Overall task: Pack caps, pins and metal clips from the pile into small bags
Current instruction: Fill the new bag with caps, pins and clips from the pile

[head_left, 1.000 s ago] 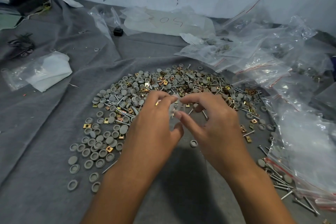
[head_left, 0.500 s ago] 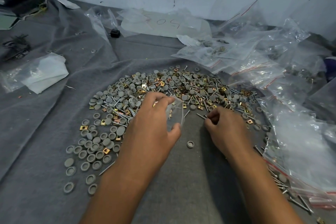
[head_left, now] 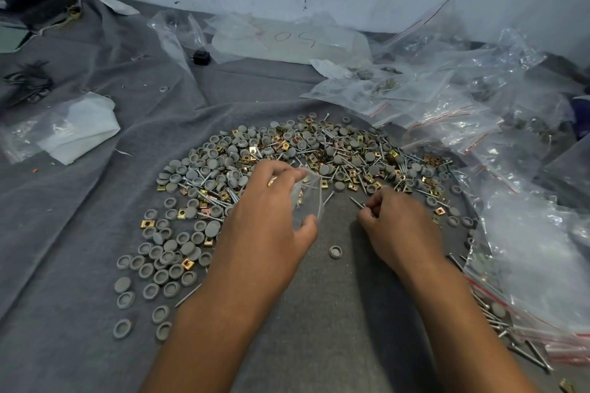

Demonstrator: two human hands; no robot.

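1. The left hand (head_left: 271, 226) pinches a small clear bag (head_left: 308, 198) between fingers and thumb, holding it upright just over the near edge of the pile (head_left: 287, 163), its mouth toward the pile.
2. The right hand (head_left: 399, 226) has its fingers curled around a pin (head_left: 356, 202) at the near edge of the pile; the pin's long axis runs from the fingertips up and to the left, its tip free over the cloth.
3. The pile spreads in an arc on a grey cloth (head_left: 95, 233): grey round caps (head_left: 166, 252) mostly to the left, pins and brass-coloured square clips (head_left: 186, 263) mixed thickly at the far side.
4. One lone cap (head_left: 335, 251) lies on the cloth between the two hands.
5. A heap of clear bags with red strips (head_left: 447, 105) lies right of the pile, some holding parts.
6. A large plastic sheet (head_left: 293, 41) by the wall bears handwriting like "50S", seen upside down.
7. A bag with white folded material (head_left: 76, 128) lies at the left.
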